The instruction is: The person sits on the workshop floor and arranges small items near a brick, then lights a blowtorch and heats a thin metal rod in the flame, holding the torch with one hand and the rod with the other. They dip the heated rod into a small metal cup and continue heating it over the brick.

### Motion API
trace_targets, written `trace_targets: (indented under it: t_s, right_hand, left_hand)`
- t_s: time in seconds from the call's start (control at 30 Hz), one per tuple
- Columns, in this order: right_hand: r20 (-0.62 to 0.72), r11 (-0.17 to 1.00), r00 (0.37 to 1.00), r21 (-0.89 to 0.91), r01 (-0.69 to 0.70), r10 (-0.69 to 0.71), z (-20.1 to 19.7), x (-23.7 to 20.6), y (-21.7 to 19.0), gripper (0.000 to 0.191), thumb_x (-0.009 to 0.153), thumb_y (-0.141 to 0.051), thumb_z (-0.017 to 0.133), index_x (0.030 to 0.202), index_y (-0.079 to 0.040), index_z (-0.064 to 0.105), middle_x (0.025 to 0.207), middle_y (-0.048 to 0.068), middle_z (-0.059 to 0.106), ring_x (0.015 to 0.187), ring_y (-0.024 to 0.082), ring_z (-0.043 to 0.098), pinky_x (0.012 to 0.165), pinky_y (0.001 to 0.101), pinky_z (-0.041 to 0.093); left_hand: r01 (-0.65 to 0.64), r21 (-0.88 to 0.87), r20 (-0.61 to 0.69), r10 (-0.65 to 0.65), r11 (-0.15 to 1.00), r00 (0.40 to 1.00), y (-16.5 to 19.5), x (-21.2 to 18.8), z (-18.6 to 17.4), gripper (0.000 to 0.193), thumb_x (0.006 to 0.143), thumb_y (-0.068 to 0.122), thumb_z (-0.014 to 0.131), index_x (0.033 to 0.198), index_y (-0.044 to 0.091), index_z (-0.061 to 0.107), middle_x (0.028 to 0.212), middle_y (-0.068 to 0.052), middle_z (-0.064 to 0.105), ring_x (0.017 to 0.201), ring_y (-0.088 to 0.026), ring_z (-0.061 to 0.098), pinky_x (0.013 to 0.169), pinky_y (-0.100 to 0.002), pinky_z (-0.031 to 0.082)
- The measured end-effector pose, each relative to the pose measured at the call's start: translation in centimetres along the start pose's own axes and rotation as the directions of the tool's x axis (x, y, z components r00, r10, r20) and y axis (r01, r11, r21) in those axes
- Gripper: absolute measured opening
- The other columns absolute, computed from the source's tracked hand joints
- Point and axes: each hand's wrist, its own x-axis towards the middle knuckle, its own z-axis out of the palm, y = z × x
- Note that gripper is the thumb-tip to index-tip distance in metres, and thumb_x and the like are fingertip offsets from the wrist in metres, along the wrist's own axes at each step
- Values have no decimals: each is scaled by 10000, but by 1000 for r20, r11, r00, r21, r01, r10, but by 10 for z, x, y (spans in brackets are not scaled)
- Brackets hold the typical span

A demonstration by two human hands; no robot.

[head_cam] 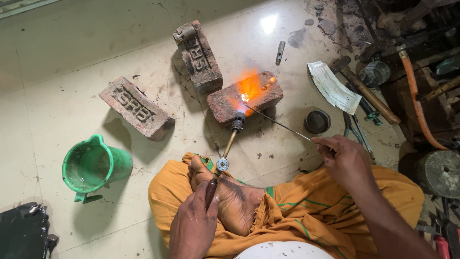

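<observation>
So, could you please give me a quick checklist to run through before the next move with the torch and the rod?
1. Left hand grips the torch handle: ok.
2. Flame aimed at the glowing workpiece on the brick: ok.
3. Right hand holds the thin rod, tip near the flame: ok.
4. Bare foot lies directly under the torch shaft: not ok.
5. Green jug stands clear of the flame: ok.
6. Orange hose condition: cannot tell.

Jug (93,165) left of three bricks (244,98)
</observation>
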Motion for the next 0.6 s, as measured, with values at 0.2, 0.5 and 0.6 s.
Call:
trace_targets:
  t_s: [0.2, 0.5, 0.6]
  right_hand:
    - [-34, 999, 998, 25, 44, -43, 3, 1, -1, 246, 889, -77, 691, 1106, -147, 784, 885, 94, 717, 728, 279, 701, 693, 398, 549]
    - [-29, 1000, 1000, -12, -1, 1, 1, 4, 0, 247, 886, -90, 713, 1111, -154, 792, 863, 113, 707, 747, 294, 691, 707, 410, 543]
    - [-26, 1000, 1000, -7, -14, 14, -1, 5, -1, 229, 899, -111, 721, 1114, -153, 789, 869, 110, 704, 723, 288, 684, 691, 407, 539]
  left_hand:
    - [-25, -13, -27, 24, 1000, 999, -1, -1, 0, 543, 924, 359, 600, 1435, 187, 530, 1098, -184, 694, 1023, -414, 672, 867, -527, 536]
    - [-27, -42, -47, 25, 999, 999, -5, 3, 1, 520, 938, 357, 592, 1424, 176, 550, 1083, -188, 706, 1020, -412, 681, 871, -511, 544]
    - [-29, -63, -53, 26, 998, 998, -4, 5, 1, 518, 938, 359, 593, 1420, 172, 558, 1092, -186, 708, 1016, -408, 686, 870, -502, 551]
